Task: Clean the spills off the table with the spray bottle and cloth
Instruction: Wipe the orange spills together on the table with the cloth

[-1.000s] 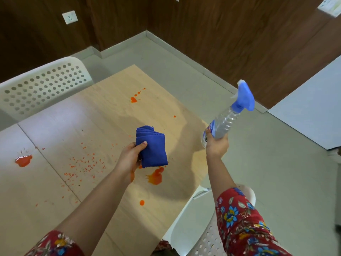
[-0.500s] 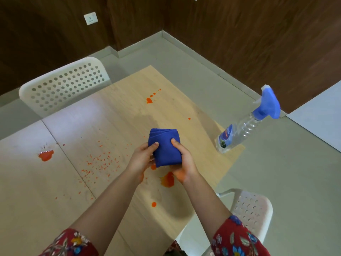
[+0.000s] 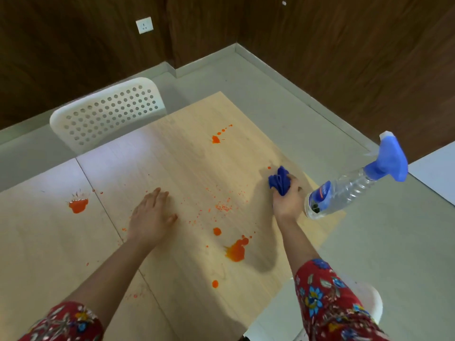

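Hands over a light wooden table (image 3: 184, 168), seen from the head camera looking down. The right hand (image 3: 286, 199) grips a dark blue cloth (image 3: 279, 180), fingers curled round the bunched wad, close to the table's right edge. Whether the cloth touches the wood cannot be told. The left hand (image 3: 152, 215) rests palm down near the middle of the table, fingers straight and holding nothing. A spray bottle (image 3: 344, 190) stands unheld at the right edge, just beside the right hand. It has a clear ribbed body and a blue trigger head (image 3: 389, 158).

Orange spills (image 3: 236, 249) mark the wood: the largest toward the near edge, a blob (image 3: 78, 205) toward the left edge, a smaller splatter (image 3: 216, 139) by the far edge, and fine specks (image 3: 221, 205) between the hands. A white perforated chair (image 3: 110, 112) stands at the far edge.

The cloth looks soft, light and floppy. It would likely wipe best spread flat under the palm rather than balled up. The bottle looks like thin, light plastic that may dent under a squeeze and tip easily so near the edge. The neck just under the trigger head seems the natural hold, with a forefinger on the lever.

The bottle carries a blue label (image 3: 321, 192) with white writing, too small to read. No other writing is visible.
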